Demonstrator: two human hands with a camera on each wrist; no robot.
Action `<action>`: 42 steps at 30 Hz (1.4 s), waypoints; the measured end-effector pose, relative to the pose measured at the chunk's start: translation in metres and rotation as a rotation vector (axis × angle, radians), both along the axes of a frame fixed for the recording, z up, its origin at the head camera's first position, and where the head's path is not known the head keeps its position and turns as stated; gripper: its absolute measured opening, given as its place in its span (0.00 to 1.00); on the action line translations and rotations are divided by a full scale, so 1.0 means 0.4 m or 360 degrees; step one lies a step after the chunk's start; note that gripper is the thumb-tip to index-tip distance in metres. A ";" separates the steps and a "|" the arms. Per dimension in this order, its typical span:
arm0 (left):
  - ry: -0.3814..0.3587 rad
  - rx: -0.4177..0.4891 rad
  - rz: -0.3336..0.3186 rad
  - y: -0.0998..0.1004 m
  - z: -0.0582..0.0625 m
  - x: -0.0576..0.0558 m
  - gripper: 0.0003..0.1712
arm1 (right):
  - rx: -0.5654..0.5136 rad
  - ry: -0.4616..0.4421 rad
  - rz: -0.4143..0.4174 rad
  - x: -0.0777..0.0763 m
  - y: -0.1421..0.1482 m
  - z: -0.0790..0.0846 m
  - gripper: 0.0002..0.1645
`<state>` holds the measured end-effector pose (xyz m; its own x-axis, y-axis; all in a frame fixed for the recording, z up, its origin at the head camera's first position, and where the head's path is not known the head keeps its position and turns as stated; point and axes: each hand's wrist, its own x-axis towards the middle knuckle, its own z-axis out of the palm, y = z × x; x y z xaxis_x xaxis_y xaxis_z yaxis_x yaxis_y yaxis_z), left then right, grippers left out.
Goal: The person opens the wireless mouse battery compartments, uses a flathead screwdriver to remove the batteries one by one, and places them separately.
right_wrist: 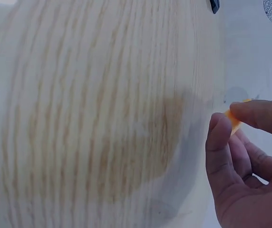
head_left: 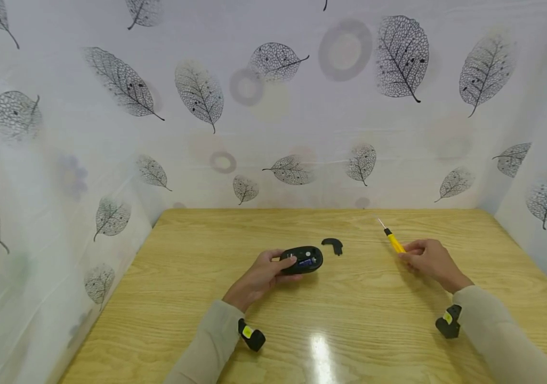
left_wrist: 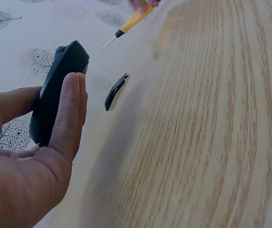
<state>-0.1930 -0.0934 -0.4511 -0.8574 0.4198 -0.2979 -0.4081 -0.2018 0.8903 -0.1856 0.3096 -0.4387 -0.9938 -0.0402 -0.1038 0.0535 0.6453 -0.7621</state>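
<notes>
We list one black computer mouse [head_left: 301, 254], clamped underside-up in the left grip [head_left: 265, 273] above the worktop [head_left: 364, 304], leaving its battery [head_left: 307, 262] exposed; one battery cover [head_left: 335, 244], lying between the grips, seemingly within reach; one yellow-handled screwdriver [head_left: 394, 242], pinched by its handle in the right grip [head_left: 431, 260], leaving its shaft [head_left: 381, 223] free.

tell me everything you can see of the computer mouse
The computer mouse is black, rounded and oblong, and looks plastic. Its underside faces the head camera, open to show a dark blue battery, with a pale round spot close by. The left hand grips one end, thumb on the underside, holding the mouse above the wood-grain tabletop.
</notes>
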 end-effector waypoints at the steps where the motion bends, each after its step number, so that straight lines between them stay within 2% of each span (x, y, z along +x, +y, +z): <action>1: -0.0003 -0.0004 0.0004 0.001 0.000 0.000 0.33 | 0.0001 -0.0004 -0.0009 0.000 0.002 0.000 0.27; 9: 0.0003 0.0010 -0.0002 0.003 -0.001 0.000 0.33 | 0.0085 -0.0085 -0.0126 0.004 0.008 -0.001 0.27; 16: 0.0000 0.0007 -0.0001 0.004 -0.002 -0.001 0.33 | 0.0193 -0.0092 -0.0168 0.011 0.013 -0.002 0.24; 20: -0.0001 0.0008 -0.0003 0.004 -0.001 -0.001 0.34 | 0.0194 -0.0100 -0.0186 0.014 0.017 -0.007 0.24; 34: -0.0010 0.0003 0.0002 0.004 0.001 -0.001 0.33 | 0.0196 -0.0046 -0.0145 0.019 0.017 -0.016 0.22; 42: 0.0004 -0.0005 0.0002 0.000 0.001 0.000 0.34 | 0.0174 -0.0076 -0.0135 0.022 0.017 -0.008 0.27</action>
<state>-0.1932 -0.0935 -0.4506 -0.8586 0.4178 -0.2970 -0.4055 -0.1993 0.8921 -0.1767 0.3162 -0.4420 -0.9869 0.0581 -0.1503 0.1461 0.7161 -0.6825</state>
